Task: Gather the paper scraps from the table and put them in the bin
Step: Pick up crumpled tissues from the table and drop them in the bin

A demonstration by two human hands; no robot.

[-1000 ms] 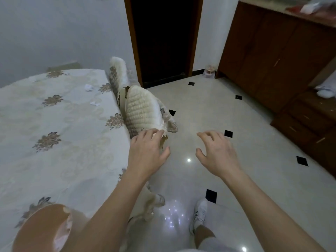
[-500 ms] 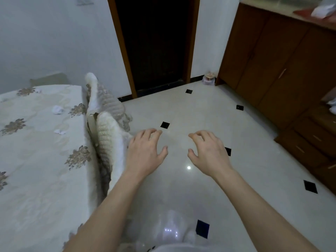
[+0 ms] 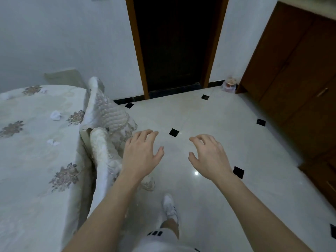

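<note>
White paper scraps (image 3: 56,115), four, dot the table (image 3: 31,157).

The table (image 3: 36,179) runs off the left and bottom edges. The left forearm (image 3: 109,206) hides part of the nearer covered chair (image 3: 101,157). The small container (image 3: 230,85) at the cabinet's (image 3: 300,88) corner is too blurred to identify.

Both bare forearms reach from the lower edge toward mid-frame. The left hand (image 3: 141,153) sits left of centre, palm down, fingers loosely spread and holding nothing. The right hand (image 3: 209,157) sits right of centre, fingers gently curled, also holding nothing.
</note>
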